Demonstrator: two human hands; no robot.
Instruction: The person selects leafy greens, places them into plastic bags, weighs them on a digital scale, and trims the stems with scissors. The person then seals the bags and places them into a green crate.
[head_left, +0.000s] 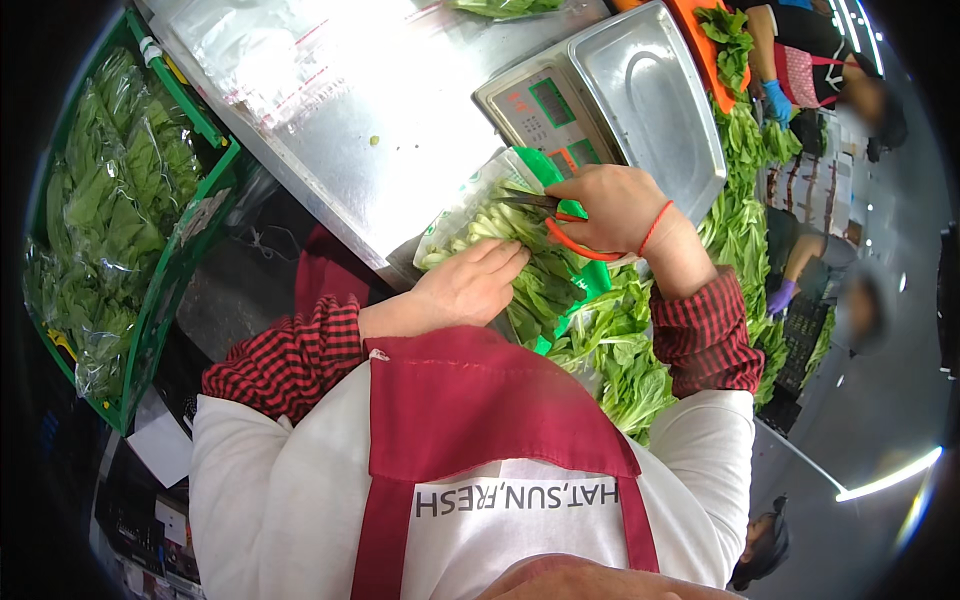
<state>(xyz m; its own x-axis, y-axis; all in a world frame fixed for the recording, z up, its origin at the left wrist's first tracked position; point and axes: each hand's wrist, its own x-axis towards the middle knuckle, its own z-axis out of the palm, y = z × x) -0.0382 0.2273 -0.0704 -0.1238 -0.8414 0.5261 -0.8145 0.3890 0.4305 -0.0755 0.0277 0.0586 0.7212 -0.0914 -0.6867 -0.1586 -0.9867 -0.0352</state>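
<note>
My left hand (476, 281) lies palm down across a bunch of leafy greens (544, 289), its fingers close together, holding the bunch down. Under the greens is a clear plastic bag with a green printed band (534, 166). In my right hand (619, 206) is a pair of scissors (531, 199) with orange-red handles. Their dark blades point left, just above the pale stems; whether they touch a stem cannot be told. More loose leafy greens (630, 360) lie beneath my right forearm, to the right of the bunch.
A digital scale (517, 112) with a metal pan (660, 112) stands beyond my right hand. Clear plastic bags (255, 64) lie on the metal table (352, 180). At left, a green crate (180, 217) holds bagged greens (112, 202). Gloved co-workers' hands (778, 103) are at right.
</note>
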